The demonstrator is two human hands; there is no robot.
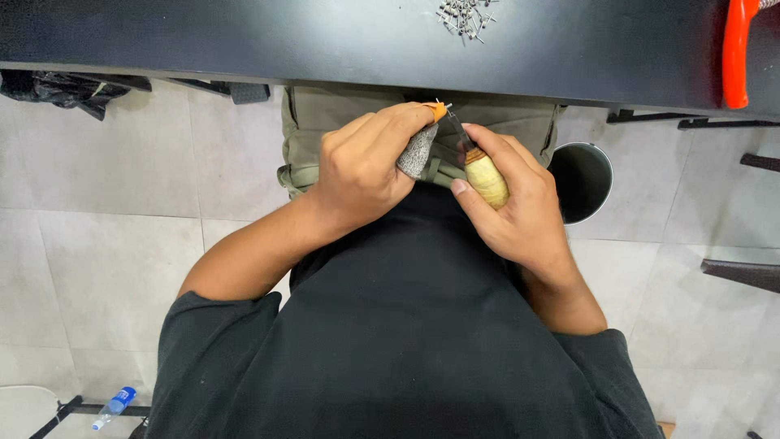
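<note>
The left hand (366, 167) is pinching a small orange piece (439, 110) above the lap, just below the black table (325, 41); the right hand (512, 203) is clamping a wooden-handled knife (485, 177), trimming it; the next cut is calling for a steady blade.

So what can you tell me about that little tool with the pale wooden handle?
The tool has a rounded, pale yellowish wooden handle, a brown collar at its neck and a thin dark metal shaft that points up and left. The right hand wraps around the handle, thumb along its side. The tip meets a small orange piece pinched in the left hand, which wears a grey fingertip guard. All of it is held above the lap, below the dark table's edge.
</note>
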